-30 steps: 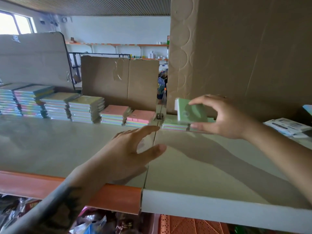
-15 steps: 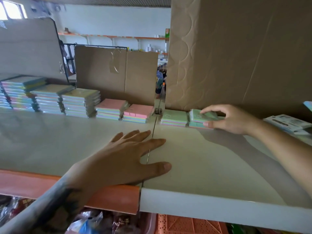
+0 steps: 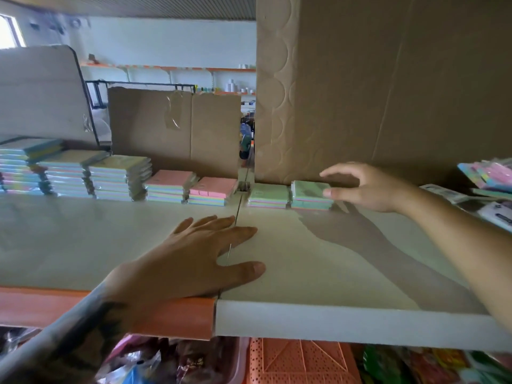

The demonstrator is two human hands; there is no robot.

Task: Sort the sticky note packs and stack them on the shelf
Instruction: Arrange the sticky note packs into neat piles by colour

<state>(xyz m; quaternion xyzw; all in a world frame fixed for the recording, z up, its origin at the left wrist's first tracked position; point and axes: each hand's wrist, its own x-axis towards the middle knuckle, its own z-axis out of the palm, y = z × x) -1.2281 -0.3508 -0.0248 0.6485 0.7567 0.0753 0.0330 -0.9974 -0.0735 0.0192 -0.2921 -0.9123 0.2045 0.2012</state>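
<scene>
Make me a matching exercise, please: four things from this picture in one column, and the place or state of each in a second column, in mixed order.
Things:
1. left hand
2. right hand
3. pink-topped packs
4. tall cardboard box

Places or states:
A. standing behind the green-topped packs
B. flat on the shelf, fingers spread
C. at the rightmost green-topped pack
D. just left of the shelf seam

Pairs: 1-B, 2-C, 3-D, 4-A
</scene>
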